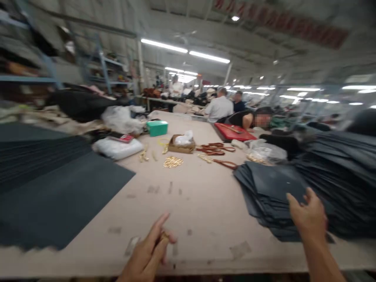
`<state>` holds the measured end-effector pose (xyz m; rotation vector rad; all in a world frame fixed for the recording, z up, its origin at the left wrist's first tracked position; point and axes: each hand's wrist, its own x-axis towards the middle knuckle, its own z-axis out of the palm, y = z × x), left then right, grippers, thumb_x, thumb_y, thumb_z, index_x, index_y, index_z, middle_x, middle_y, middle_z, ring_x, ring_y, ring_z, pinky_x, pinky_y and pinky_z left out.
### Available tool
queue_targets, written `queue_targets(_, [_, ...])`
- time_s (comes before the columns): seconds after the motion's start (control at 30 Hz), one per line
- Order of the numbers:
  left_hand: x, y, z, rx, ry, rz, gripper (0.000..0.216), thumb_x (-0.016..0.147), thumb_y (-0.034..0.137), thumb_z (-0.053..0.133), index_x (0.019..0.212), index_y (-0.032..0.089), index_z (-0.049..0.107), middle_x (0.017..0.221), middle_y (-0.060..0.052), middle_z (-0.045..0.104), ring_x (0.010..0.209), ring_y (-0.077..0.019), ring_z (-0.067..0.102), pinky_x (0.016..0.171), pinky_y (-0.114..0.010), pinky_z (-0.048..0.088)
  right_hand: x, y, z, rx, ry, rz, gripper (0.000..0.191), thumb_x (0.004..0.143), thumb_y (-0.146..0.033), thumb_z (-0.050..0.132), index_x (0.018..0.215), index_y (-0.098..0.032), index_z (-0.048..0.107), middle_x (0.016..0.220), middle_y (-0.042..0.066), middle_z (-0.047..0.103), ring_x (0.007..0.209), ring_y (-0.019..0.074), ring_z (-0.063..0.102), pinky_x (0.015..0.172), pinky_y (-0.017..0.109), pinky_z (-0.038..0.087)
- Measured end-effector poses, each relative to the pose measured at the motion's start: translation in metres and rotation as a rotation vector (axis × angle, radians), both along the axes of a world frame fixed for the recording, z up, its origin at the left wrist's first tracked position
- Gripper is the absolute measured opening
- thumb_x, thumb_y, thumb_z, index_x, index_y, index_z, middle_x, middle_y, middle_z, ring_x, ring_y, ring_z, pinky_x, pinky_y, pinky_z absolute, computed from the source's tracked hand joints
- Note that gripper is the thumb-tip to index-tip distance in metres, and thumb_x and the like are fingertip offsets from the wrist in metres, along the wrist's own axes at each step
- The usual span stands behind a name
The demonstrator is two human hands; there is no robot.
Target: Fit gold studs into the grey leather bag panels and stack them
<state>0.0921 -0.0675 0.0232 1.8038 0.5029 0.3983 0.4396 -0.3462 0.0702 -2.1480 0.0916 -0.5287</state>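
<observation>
Lower centre: your left hand (152,248), half-curled, contents unclear. Lower right: your right hand (308,213), open, empty, over dark sheets (273,178) apparently awaiting work; none looks finished.

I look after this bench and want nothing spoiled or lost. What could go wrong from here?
The dark sheets by the right hand are stacked unevenly, so a careless pull might make some slide. The small gold pieces lie in a loose heap on the table and could scatter if a sheet or sleeve swept across them.
</observation>
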Motion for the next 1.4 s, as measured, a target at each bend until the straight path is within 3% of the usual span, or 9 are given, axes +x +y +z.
queue_targets(0.1, [-0.005, 0.000, 0.024, 0.083, 0.053, -0.093, 0.053, 0.098, 0.034, 0.031, 0.149, 0.027, 0.018, 0.104, -0.002, 0.063, 0.074, -0.0129, 0.054, 0.078, -0.029, 0.047, -0.057, 0.057, -0.027, 0.035, 0.167, 0.459, 0.055, 0.074, -0.050, 0.063, 0.119, -0.018, 0.065, 0.107, 0.014, 0.072, 0.097, 0.0327, 0.068, 0.092, 0.047, 0.051])
queue_targets(0.23, [-0.014, 0.007, 0.022, 0.127, 0.076, -0.077, 0.056, 0.097, 0.025, 0.029, 0.150, 0.026, 0.011, 0.106, -0.002, 0.063, 0.079, -0.0138, 0.054, 0.082, -0.030, 0.044, -0.158, 0.139, -0.035, -0.033, 0.091, 1.153, 0.026, 0.082, -0.039, 0.064, 0.100, -0.022, 0.071, 0.092, 0.006, 0.074, 0.083, 0.0215, 0.070, 0.077, 0.032, 0.057])
queue_targets(0.47, [-0.040, 0.031, 0.021, 0.191, 0.085, -0.078, 0.065, 0.093, 0.016, 0.031, 0.151, 0.013, 0.003, 0.113, -0.015, 0.065, 0.100, -0.0220, 0.062, 0.091, -0.038, 0.047, -0.231, 0.221, -0.022, -0.019, -0.190, 1.722, 0.025, 0.092, -0.015, 0.051, 0.112, -0.024, 0.064, 0.099, 0.006, 0.070, 0.090, 0.0166, 0.066, 0.078, 0.027, 0.055])
queue_targets(0.77, [-0.069, 0.055, 0.002, 0.186, 0.085, -0.040, 0.065, 0.089, 0.010, 0.031, 0.150, 0.004, 0.011, 0.139, -0.022, 0.050, 0.126, -0.0268, 0.051, 0.108, -0.041, 0.037, -0.256, 0.268, -0.026, -0.089, -0.088, 1.775, 0.014, 0.090, -0.020, 0.055, 0.085, -0.024, 0.068, 0.073, 0.002, 0.070, 0.066, 0.0159, 0.065, 0.061, 0.025, 0.052])
queue_targets(0.9, [-0.079, 0.065, 0.004, -0.026, 0.040, 0.165, 0.051, 0.091, 0.014, 0.034, 0.142, 0.010, 0.038, 0.131, -0.016, 0.059, 0.122, -0.0247, 0.054, 0.106, -0.038, 0.039, -0.275, 0.287, -0.039, -0.096, -0.355, 1.780, 0.017, 0.087, -0.015, 0.056, 0.096, -0.024, 0.067, 0.081, 0.004, 0.072, 0.069, 0.0176, 0.066, 0.062, 0.027, 0.053])
queue_targets(1.0, [-0.086, 0.072, 0.004, -0.262, -0.103, 0.286, 0.035, 0.088, 0.015, 0.038, 0.113, 0.017, 0.063, 0.105, -0.005, 0.069, 0.100, -0.0192, 0.062, 0.088, -0.030, 0.047, -0.284, 0.304, -0.042, -0.088, -0.583, 1.834, 0.024, 0.082, -0.015, 0.061, 0.104, -0.024, 0.065, 0.086, 0.005, 0.073, 0.072, 0.0196, 0.067, 0.067, 0.029, 0.053])
queue_targets(1.13, [-0.101, 0.076, -0.007, -0.554, -0.106, 0.436, 0.026, 0.081, 0.025, 0.048, 0.101, 0.016, 0.062, 0.081, 0.001, 0.062, 0.056, -0.0090, 0.052, 0.051, -0.021, 0.036, -0.290, 0.353, -0.039, -0.168, -0.346, 1.765, 0.012, 0.091, -0.022, 0.052, 0.094, -0.024, 0.064, 0.082, 0.002, 0.073, 0.072, 0.0167, 0.069, 0.066, 0.025, 0.051])
queue_targets(1.3, [-0.129, 0.072, -0.021, -0.574, -0.063, 0.616, 0.044, 0.078, 0.040, 0.056, 0.115, 0.016, 0.054, 0.079, 0.004, 0.054, 0.043, -0.0040, 0.030, 0.042, -0.021, 0.022, -0.296, 0.439, -0.045, -0.491, -0.405, 1.806, 0.016, 0.094, -0.018, 0.045, 0.087, -0.020, 0.060, 0.085, 0.006, 0.071, 0.082, 0.0199, 0.065, 0.076, 0.029, 0.046])
queue_targets(1.4, [-0.145, 0.067, -0.027, -0.580, -0.017, 0.686, 0.041, 0.082, 0.047, 0.057, 0.109, 0.017, 0.056, 0.080, 0.003, 0.060, 0.044, -0.0046, 0.026, 0.042, -0.022, 0.018, -0.297, 0.454, -0.045, -0.571, -0.457, 1.858, 0.020, 0.090, -0.011, 0.045, 0.077, -0.020, 0.058, 0.078, 0.007, 0.069, 0.078, 0.0213, 0.062, 0.073, 0.030, 0.043])
